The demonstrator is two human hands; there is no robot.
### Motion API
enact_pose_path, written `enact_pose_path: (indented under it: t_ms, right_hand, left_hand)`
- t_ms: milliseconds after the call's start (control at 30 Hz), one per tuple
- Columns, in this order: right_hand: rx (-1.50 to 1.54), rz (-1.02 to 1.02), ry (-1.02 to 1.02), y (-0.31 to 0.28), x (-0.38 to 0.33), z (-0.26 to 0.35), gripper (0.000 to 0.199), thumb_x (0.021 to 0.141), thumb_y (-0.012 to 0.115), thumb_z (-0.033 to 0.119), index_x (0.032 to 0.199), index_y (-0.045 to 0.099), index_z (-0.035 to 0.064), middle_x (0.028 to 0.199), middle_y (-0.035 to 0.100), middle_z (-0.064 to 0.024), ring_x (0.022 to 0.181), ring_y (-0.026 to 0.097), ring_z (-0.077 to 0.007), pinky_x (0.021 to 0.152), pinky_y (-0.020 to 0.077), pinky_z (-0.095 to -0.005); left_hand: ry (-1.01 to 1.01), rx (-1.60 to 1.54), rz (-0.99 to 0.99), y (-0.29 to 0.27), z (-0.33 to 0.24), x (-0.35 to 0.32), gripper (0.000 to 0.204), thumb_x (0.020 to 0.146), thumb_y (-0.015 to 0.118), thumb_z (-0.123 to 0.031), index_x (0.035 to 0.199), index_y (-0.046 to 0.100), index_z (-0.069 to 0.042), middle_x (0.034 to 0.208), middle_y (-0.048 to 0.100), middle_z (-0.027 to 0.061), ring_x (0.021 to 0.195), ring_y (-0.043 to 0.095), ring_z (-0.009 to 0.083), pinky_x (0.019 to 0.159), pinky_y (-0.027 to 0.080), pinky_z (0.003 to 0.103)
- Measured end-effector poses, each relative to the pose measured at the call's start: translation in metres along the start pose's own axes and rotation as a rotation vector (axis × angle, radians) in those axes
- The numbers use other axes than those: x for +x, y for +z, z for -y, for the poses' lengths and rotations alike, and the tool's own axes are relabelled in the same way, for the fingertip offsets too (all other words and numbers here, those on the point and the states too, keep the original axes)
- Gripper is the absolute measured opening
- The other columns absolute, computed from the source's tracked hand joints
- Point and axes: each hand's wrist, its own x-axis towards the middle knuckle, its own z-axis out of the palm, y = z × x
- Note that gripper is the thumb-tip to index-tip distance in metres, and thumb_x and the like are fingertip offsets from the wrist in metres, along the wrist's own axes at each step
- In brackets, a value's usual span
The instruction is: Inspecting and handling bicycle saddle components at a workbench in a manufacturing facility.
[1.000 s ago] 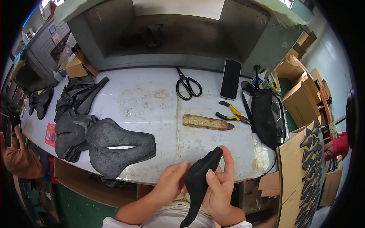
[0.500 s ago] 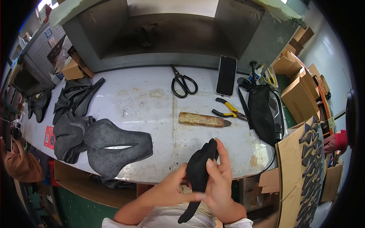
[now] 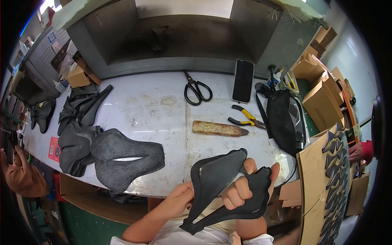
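A black leather-like piece (image 3: pixel 214 176) with two broad lobes, joined at a narrow lower end, is held up over the near edge of the table. The fingers of my right hand (image 3: pixel 239 192) come through the opening between the lobes and curl round the right-hand one. My left hand (image 3: pixel 179 199) is closed at the left edge of the piece, its fingertips partly hidden there. On the table lie matching dark grey pieces (image 3: pixel 141 163) with a slit in the middle. Beside them sits a stack of folded dark pieces (image 3: pixel 73 149).
Beyond my hands lie a worn wooden-looking handled tool (image 3: pixel 216 128), yellow-black pliers (image 3: pixel 247 118), black scissors (image 3: pixel 197 90) and a phone (image 3: pixel 243 81). A black bag (image 3: pixel 281 122) lies at right. A grey metal cabinet (image 3: pixel 179 65) stands behind; a board (image 3: pixel 312 175) bears rows of dark pieces.
The black piece was bunched up and folded between both hands; now it is spread into two lobes. My right fingers have passed into its opening, and my left hand has shifted left.
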Motion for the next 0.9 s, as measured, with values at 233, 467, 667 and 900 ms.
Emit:
enact_pose_path:
  t_ms: [233, 467, 667, 900]
  right_hand:
    - [-0.180, -0.111, -0.181, 0.001, 0.011, -0.030, 0.090, 0.088, 0.021, 0.080, 0.145, 0.033, 0.0115, 0.082, 0.052, -0.0104, 0.071, 0.051, -0.0265, 0.072, 0.0422, -0.0424]
    - [-1.383, -0.223, 0.092, -0.013, -0.026, -0.076, 0.047, 0.090, 0.062, 0.001, 0.133, 0.044, -0.0098, 0.103, 0.064, -0.0136, 0.082, 0.062, -0.0176, 0.074, 0.0509, -0.0287]
    - [-1.399, -0.078, 0.034, 0.009, -0.015, -0.060, 0.039, 0.090, 0.059, -0.005, 0.128, 0.052, -0.0110, 0.096, 0.066, -0.0151, 0.079, 0.066, -0.0177, 0.072, 0.0532, -0.0288]
    - [-1.547, 0.175, 0.205, 0.007, -0.005, -0.073, 0.030, 0.081, 0.074, 0.004, 0.110, 0.067, -0.0031, 0.084, 0.069, -0.0129, 0.070, 0.067, -0.0209, 0.066, 0.0522, -0.0290]
  left_hand:
    - [0.180, -0.036, 0.327, 0.009, -0.007, -0.006, 0.063, 0.103, 0.018, -0.055, 0.076, 0.046, -0.005, 0.068, 0.044, 0.0024, 0.060, 0.042, 0.0115, 0.055, 0.036, 0.024]
    - [0.589, -0.008, -0.100, 0.018, -0.040, -0.004, 0.065, 0.101, 0.021, -0.057, 0.072, 0.046, -0.004, 0.061, 0.048, 0.0069, 0.049, 0.044, 0.0110, 0.046, 0.036, 0.024]
    - [0.096, -0.972, -0.121, 0.013, -0.019, -0.014, 0.040, 0.100, 0.039, -0.041, 0.084, 0.051, -0.007, 0.072, 0.055, 0.0094, 0.058, 0.056, 0.0214, 0.050, 0.043, 0.030]
    - [0.058, -0.876, 0.172, -0.003, 0.020, 0.004, 0.046, 0.105, 0.030, -0.044, 0.077, 0.046, -0.012, 0.060, 0.037, 0.0005, 0.052, 0.035, 0.0121, 0.050, 0.033, 0.026]
